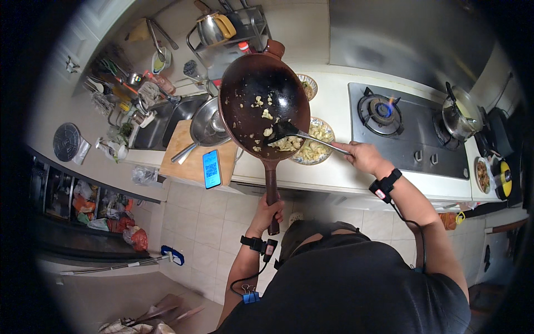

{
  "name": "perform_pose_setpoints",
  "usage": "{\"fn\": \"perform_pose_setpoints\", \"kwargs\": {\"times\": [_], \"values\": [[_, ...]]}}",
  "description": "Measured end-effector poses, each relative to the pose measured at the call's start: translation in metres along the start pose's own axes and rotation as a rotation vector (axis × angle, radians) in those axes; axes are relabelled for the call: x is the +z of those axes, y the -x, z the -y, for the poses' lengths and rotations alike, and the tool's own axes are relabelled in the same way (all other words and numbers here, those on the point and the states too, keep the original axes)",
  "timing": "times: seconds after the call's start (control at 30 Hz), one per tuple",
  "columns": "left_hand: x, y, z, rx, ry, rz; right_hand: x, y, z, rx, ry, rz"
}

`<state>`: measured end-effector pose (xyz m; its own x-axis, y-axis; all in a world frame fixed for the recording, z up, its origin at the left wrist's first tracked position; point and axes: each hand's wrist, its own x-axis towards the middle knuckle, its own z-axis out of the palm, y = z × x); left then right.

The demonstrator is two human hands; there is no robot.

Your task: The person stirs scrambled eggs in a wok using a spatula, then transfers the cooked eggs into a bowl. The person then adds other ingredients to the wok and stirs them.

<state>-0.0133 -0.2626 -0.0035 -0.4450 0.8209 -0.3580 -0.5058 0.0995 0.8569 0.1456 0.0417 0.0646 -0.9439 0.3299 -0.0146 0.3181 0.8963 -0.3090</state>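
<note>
My left hand (267, 213) is wrapped around the long handle of a dark brown wok (246, 79), which is raised and tilted over the counter. In the wok lie scattered pale cauliflower-like pieces, with a heap of them near its lower right rim. A spatula (308, 137) with a black head and metal shaft is gripped in my right hand (362, 157), its head inside the wok against that heap. Partly under the wok's right rim stands a patterned plate (323, 156) filled with similar pale pieces. Behind the wok, a patterned bowl (307, 83) of food is partly hidden.
A gas hob (413, 125) has a lit left burner (381, 110) and a steel pot (460, 110) on its right one. Left of the wok, a wooden board (179, 160) carries a steel pan (203, 125) and a phone (212, 169) near the edge. A double sink (156, 125) lies beyond.
</note>
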Motion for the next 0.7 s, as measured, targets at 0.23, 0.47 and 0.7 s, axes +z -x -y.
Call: {"fn": "perform_pose_setpoints", "kwargs": {"times": [0.23,0.47,0.7], "values": [[-0.001,-0.017,0.002,0.003,-0.123,-0.106,0.016,0.009,-0.013,0.117,-0.039,0.000],[-0.005,-0.031,0.003,0.021,-0.200,-0.123,0.027,0.017,-0.025,0.207,0.009,0.002],[-0.007,-0.034,0.000,0.040,-0.285,-0.157,0.032,0.031,-0.037,0.252,-0.033,-0.018]]}}
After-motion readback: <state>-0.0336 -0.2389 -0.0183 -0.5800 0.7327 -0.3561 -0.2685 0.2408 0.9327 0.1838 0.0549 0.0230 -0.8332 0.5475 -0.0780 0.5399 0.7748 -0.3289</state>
